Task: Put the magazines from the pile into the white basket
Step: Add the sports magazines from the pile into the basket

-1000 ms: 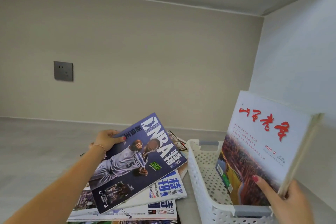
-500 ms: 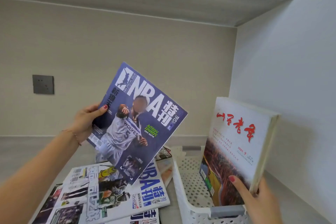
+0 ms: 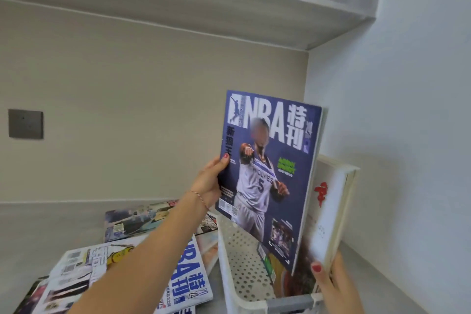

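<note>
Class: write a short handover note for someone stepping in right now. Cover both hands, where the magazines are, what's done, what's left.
Left hand grips the blue NBA magazine upright over the white basket.
Right hand steadies the white-covered magazine standing in the basket.
Done: one magazine in the basket.
Left: lower the NBA one in, then move over the pile on the counter beside the basket.

- Left hand (image 3: 207, 186): red polish on the thumbnail; a thin, beaded chain bracelet circles the wrist.
- Left forearm: bare, no sleeve showing.
- Right hand (image 3: 336, 285): matching red polish on the thumbnail.
</note>
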